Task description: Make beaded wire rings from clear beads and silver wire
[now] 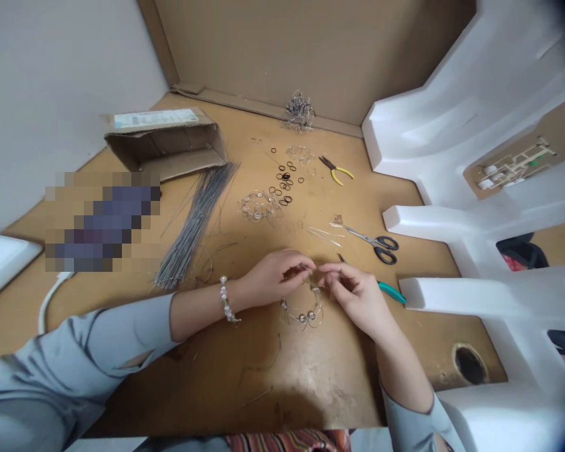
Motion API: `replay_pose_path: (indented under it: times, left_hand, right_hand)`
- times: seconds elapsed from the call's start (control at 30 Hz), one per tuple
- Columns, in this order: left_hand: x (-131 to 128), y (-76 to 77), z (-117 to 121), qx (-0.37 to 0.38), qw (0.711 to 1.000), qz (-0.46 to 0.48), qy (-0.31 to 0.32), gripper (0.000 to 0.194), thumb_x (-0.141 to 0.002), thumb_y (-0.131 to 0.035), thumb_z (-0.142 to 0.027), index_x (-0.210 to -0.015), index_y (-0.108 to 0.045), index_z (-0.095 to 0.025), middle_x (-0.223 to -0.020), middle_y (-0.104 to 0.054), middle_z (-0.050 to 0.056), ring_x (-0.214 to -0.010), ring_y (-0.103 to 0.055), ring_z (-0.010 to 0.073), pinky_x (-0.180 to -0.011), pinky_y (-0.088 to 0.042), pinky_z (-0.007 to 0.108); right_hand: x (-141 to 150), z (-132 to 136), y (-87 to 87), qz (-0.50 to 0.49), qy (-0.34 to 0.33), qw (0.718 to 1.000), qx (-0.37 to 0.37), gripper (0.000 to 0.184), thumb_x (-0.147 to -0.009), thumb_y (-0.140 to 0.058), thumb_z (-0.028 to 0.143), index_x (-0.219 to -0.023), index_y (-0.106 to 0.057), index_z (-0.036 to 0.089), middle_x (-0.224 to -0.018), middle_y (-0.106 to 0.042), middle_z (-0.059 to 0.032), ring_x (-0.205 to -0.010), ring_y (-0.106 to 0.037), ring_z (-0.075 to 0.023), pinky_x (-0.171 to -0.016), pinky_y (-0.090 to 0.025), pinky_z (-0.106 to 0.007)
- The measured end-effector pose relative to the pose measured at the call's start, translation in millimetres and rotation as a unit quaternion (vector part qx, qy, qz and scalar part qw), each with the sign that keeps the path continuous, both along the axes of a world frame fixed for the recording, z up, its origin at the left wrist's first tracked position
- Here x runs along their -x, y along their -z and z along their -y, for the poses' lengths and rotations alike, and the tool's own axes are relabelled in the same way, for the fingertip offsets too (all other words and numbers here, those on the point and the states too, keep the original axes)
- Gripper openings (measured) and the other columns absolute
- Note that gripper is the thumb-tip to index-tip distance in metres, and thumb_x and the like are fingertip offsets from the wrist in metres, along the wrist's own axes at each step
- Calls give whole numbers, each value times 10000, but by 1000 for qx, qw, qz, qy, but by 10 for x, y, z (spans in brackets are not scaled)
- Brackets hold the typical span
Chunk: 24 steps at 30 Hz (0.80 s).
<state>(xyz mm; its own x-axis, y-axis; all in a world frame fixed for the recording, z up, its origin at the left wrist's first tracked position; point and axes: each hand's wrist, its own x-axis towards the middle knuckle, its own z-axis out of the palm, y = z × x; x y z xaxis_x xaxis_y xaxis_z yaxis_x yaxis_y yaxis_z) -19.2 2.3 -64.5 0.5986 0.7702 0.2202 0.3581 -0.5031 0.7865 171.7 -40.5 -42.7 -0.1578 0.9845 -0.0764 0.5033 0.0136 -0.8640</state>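
Observation:
My left hand (285, 273), coming from the left, pinches thumb to forefinger at the top of a beaded wire bracelet (306, 317). My right hand (353, 292) meets it fingertip to fingertip, also closed in a pinch there. Between them the bracelet hangs as a ring with round shiny beads and thin wire loops. The exact bit of wire in the fingers is too small to make out. A green-handled tool (392, 292) lies partly hidden behind my right hand. A pearl-like bracelet (225, 298) is on my left wrist.
A bundle of grey wires (195, 226) lies left, near an open cardboard box (164, 144). Farther back are another beaded ring (260, 205), black rings (285, 177), yellow-handled pliers (336, 169) and a wire heap (300, 112). Scissors (370, 240) and white foam (433, 295) stand right.

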Motion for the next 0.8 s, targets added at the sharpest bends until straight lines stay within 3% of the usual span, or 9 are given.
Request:
replay_pose_path:
  times: [0.23,0.4,0.5,0.63,0.8]
  left_hand:
    - [-8,58,-25,-34,996,-63,50,197,-811,-536,-200,-992,-601,-157,-827,-621,30,-731,-539,134,-684,-413,245]
    - [-17,82,-37,-46,994,-92,43,126,-836,-496,-172,-872,-616,-155,-791,-620,27,-736,-539,141,-694,-407,256]
    - [-20,84,-35,-18,997,-66,19,148,-843,-478,-156,-898,-616,-155,-840,-629,37,-781,-557,142,-709,-419,252]
    - [-21,86,-20,29,999,-7,-16,151,-837,-485,-145,-917,-614,-147,-861,-635,44,-794,-575,136,-731,-438,248]
    - [-3,89,-8,4,999,28,-24,179,-869,-466,-208,-963,-608,-156,-923,-616,57,-873,-561,150,-790,-436,272]
  right_hand:
    - [-26,-7,28,-13,-9,1000,10,240,-801,-485,247,-983,-629,186,-783,-673,-13,-677,-591,-115,-646,-461,-246]
    - [-48,-9,60,99,-5,995,2,277,-800,-528,331,-1033,-615,208,-800,-680,-13,-653,-594,-124,-638,-454,-253]
    - [-18,16,19,157,-39,987,12,279,-772,-569,340,-1016,-622,217,-755,-677,-7,-629,-591,-130,-608,-438,-248]
    - [31,53,-9,198,-67,978,-13,237,-766,-539,229,-977,-647,233,-753,-676,-5,-630,-589,-127,-605,-420,-242]
    - [5,20,90,113,-4,992,-51,226,-782,-501,204,-951,-651,218,-778,-683,-8,-653,-602,-126,-648,-444,-255]
